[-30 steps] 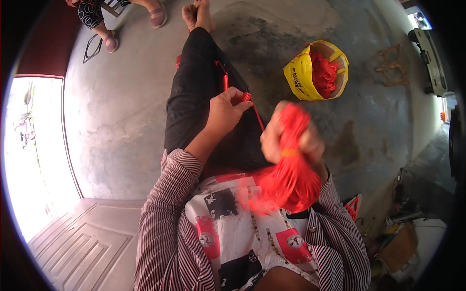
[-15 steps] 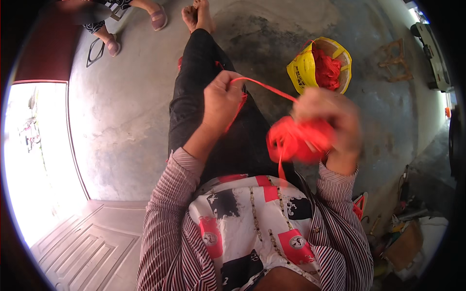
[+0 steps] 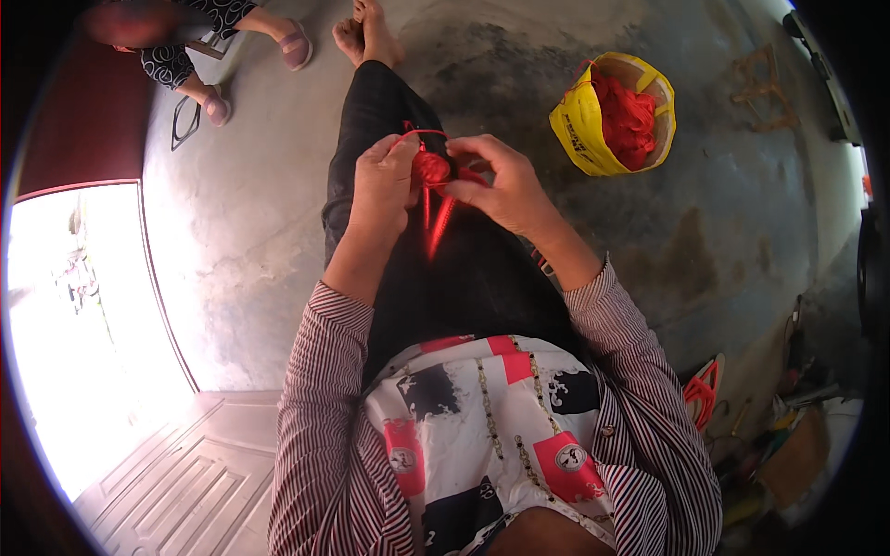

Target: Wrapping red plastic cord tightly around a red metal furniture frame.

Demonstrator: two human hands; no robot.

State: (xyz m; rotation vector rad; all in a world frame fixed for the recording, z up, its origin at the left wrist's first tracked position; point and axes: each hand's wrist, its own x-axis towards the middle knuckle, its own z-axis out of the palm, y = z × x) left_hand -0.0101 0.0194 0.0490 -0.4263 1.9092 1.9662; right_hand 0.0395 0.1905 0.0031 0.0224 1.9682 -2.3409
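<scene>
Above my dark trousers both hands meet at a small wound bundle of red ribbon [image 3: 431,169]. My left hand [image 3: 380,190] is closed, thumb and fingers pinching the ribbon at the bundle's left side. On the other side my right hand [image 3: 505,185] curls its thumb and fingers around more red ribbon, with a strand stretched between the hands over the top. Two loose ribbon tails [image 3: 440,227] hang below the bundle, blurred at their ends. The fingertips are partly hidden behind the ribbon.
A yellow bag [image 3: 584,134] with a heap of red ribbon [image 3: 629,125] inside stands open on the concrete floor, far right. A person's feet in mauve shoes [image 3: 297,46] show at the far left. A red-strapped sandal [image 3: 705,391] lies near right, beside clutter [image 3: 797,454].
My right hand has moved left and away from me with the red ribbon, up to my left hand. The long strand between them is now short. My left hand has shifted slightly left.
</scene>
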